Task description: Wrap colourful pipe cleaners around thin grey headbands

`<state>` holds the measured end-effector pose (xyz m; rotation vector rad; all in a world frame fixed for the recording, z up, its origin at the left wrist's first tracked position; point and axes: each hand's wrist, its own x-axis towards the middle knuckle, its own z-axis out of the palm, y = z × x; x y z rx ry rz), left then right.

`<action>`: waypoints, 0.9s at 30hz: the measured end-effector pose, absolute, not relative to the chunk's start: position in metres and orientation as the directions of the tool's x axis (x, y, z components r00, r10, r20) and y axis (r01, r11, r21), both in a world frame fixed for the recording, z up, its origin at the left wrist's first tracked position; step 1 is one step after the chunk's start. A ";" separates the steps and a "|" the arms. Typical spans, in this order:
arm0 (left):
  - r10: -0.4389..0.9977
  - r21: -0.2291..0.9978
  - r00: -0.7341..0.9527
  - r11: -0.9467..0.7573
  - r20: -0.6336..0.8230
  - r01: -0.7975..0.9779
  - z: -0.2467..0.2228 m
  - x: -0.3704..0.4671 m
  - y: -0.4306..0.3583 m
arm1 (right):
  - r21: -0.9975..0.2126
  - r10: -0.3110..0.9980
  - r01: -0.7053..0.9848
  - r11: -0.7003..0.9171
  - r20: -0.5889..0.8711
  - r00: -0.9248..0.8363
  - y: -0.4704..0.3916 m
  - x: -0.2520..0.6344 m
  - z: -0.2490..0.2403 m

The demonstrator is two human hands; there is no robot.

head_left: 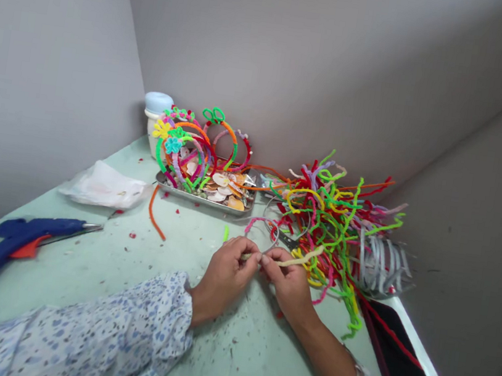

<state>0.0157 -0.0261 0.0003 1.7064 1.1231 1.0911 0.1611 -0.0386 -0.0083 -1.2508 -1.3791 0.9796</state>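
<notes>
A pale yellow pipe cleaner (304, 259) runs through the fingers of both hands near the middle of the table. My left hand (232, 272) pinches its left part between thumb and fingers. My right hand (287, 280) pinches it just beside, and the free end sticks out up and to the right. The two thumbs almost touch. Just behind the hands lies a thin hoop (276, 236) with pink pipe cleaner wrapped on part of it. Close behind my right hand is a black clip-like tool (288, 240), partly covered.
A metal tray (229, 208) of shells bears decorated headbands (227, 125) at the back. Tangled pipe cleaners (344, 220) spread at right, by a bundle of grey hoops (382, 265). At left lie a blue glue gun (13, 248) and a white plastic bag (104, 185); a lidded container (152, 121) stands behind.
</notes>
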 end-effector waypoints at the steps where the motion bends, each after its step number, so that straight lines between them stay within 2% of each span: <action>1: 0.946 0.923 0.232 -0.285 0.228 0.257 0.000 0.016 -0.026 | -0.972 0.989 0.188 0.142 0.148 0.022 -0.039 0.161 -0.008; 27: 0.949 0.929 0.247 -0.261 0.197 0.262 0.004 0.015 -0.028 | -0.979 0.995 0.176 0.101 0.102 -0.007 -0.041 0.160 -0.008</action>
